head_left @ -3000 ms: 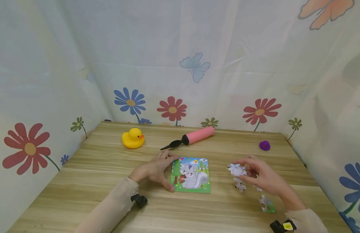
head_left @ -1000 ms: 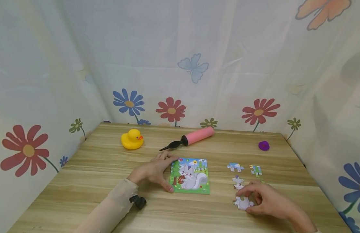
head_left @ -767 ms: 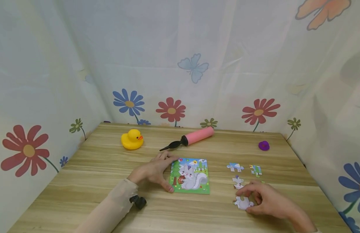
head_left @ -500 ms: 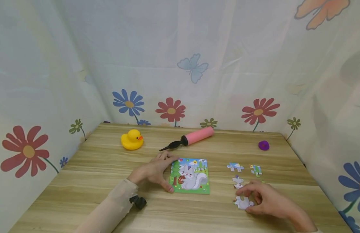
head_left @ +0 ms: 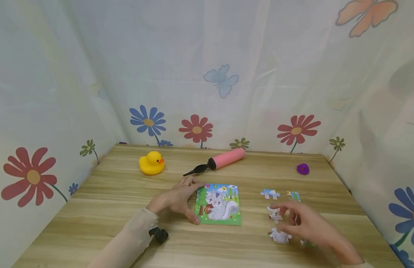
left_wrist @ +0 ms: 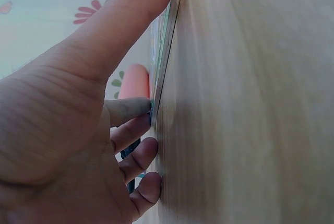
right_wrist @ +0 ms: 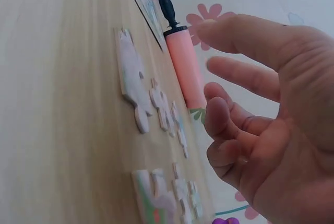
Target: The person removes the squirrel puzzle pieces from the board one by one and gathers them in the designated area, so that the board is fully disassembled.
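Observation:
A squirrel picture puzzle board lies flat mid-table. My left hand rests against its left edge, thumb at the near corner and fingers at the far one; the left wrist view shows the thumb lying along the board edge. My right hand hovers open over several loose puzzle pieces and holds nothing. A pale piece lies just in front of its fingers, another is under the thumb, and two more lie farther back. In the right wrist view the pale piece lies flat beside the spread fingers.
A yellow rubber duck sits at the back left. A pink hand pump with a black nozzle lies behind the board, and a small purple object is at the back right. Flowered curtains enclose the table on three sides.
My right hand has let go of the pale piece, lifted off it and spread its fingers. The piece stays on the table. The left hand has not moved.

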The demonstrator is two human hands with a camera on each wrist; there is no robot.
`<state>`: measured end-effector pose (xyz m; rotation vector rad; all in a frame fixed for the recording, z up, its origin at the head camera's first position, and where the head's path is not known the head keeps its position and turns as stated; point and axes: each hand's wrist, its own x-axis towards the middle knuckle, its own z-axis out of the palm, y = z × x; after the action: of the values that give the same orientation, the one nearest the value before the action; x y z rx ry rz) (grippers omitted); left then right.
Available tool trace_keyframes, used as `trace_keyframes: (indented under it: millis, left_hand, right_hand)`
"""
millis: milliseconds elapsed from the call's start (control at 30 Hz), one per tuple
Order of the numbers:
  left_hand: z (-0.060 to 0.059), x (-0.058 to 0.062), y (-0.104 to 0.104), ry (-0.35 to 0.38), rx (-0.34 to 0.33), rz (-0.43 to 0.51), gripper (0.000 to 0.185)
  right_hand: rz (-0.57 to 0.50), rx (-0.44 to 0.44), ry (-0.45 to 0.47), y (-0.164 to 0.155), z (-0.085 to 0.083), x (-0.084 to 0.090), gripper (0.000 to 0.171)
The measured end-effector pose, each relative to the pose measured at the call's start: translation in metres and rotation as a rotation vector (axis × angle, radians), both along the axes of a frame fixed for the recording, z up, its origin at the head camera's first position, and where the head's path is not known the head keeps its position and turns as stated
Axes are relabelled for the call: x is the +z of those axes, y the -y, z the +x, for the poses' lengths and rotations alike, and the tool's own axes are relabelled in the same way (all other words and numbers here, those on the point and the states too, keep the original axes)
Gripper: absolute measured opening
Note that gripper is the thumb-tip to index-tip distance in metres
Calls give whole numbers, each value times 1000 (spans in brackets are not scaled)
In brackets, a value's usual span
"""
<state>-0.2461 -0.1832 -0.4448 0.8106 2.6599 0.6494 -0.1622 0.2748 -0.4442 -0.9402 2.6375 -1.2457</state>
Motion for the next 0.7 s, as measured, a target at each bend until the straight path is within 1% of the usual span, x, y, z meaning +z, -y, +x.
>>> trace_keyframes:
  millis: [67,133,300,400,533,700]
  left_hand:
    - [-1,0,-1,1,-1,5,125]
    - [-1,0,-1,1,-3,10,125]
    - [-2,-2,0,-3,-5,12,126]
    - [-1,-3,0,-4,-6,13,126]
    - [-1,-4,1,-2,-9,19,126]
    - [-2,-3,1,-11,-14,20,127]
  right_hand:
    - [-21,-26,-47,4,-2,5,49]
    - [-30,-55,-65,9,-5,11,53]
    - [-45,-86,-19,23,-17,31,68]
    - [-50,-112,-21,32,-23,40,76]
    - [-60,-134,-37,45,-29,46,83]
    - [-103,-121,-47,64,-37,49,86]
